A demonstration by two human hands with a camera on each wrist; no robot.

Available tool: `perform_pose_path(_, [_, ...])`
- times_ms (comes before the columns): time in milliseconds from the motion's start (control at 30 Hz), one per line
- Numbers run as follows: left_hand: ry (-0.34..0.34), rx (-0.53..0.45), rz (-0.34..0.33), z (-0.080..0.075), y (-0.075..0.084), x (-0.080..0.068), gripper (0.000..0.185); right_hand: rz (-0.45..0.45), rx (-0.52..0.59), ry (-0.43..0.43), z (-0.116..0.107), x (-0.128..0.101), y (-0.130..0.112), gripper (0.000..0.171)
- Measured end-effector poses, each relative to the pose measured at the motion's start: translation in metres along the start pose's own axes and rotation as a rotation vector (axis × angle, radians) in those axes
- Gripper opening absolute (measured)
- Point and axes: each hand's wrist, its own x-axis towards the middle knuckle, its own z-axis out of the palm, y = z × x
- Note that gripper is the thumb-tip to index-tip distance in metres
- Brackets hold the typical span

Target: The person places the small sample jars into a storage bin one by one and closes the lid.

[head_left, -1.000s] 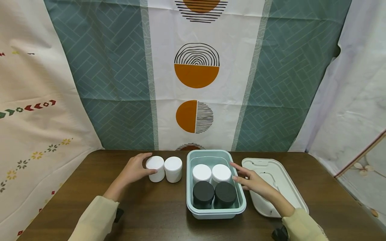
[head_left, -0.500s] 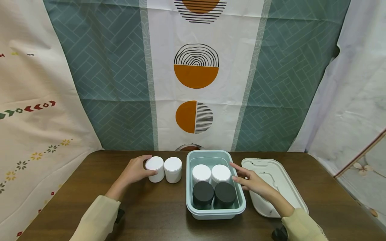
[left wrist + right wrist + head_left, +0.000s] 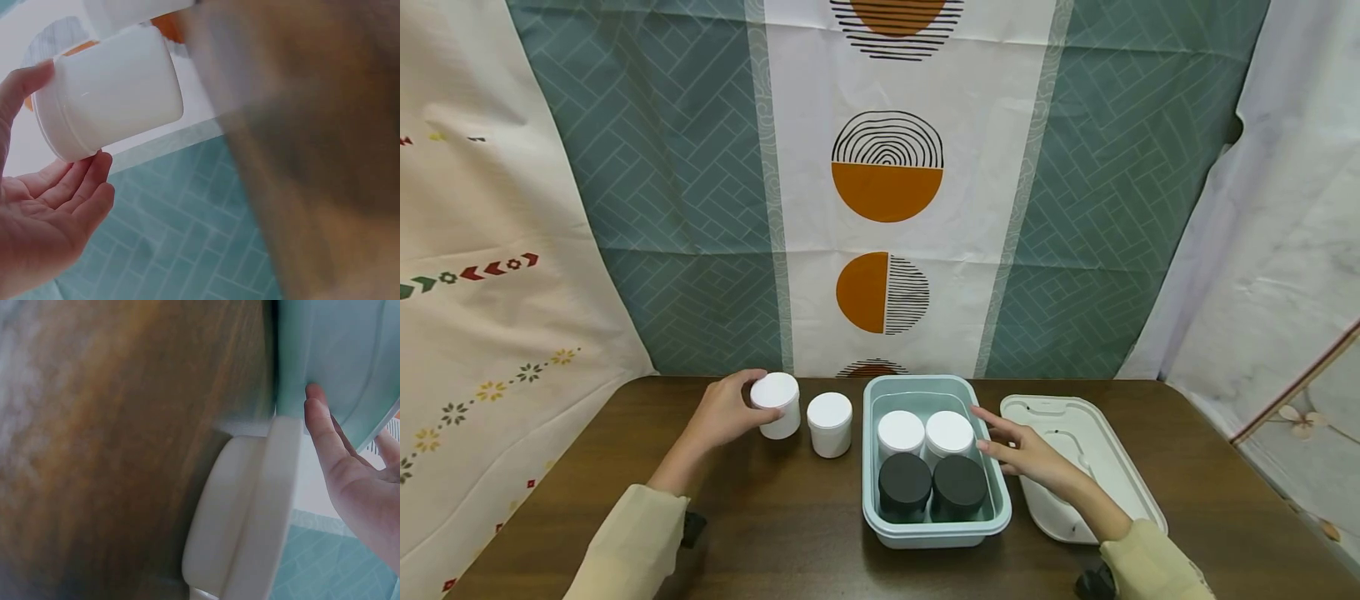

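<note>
Left hand: fingers and thumb grasp a white jar near its top, thumb on one side and fingertips on the other. The jar is upright and raised off the table — half a second earlier it stood there, close against the second white jar. That second jar has kept its place, to the right of the left fingertips, and a plain gap now separates the two.

Right hand: fingers extended, closed on nothing, tips against the right side of the pale blue tub. No shift noted in this hand or the tub. Inside, to the left of these fingertips, stand two white-topped jars; nearer the person than the fingertips stand two black-topped jars. All four are as in the previous frame. A white tray-like lid lies flat on the table below and right of the right fingers — unmoved.
</note>
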Motion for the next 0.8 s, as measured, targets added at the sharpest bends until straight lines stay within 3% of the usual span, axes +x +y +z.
perform_pose_path(133, [0.042, -0.014, 0.024, -0.007, 0.009, 0.006, 0.060, -0.005, -0.008, 0.001, 0.000, 0.000, 0.001, 0.060])
perform_pose_path(433, [0.043, -0.078, 0.045, -0.009, 0.044, 0.022, 0.060, -0.006, 0.001, 0.001, -0.001, 0.001, 0.002, 0.060])
perform_pose_path(800, [0.011, -0.200, 0.098, 0.018, 0.093, 0.043, 0.056, -0.007, 0.007, -0.003, 0.000, 0.000, 0.001, 0.060])
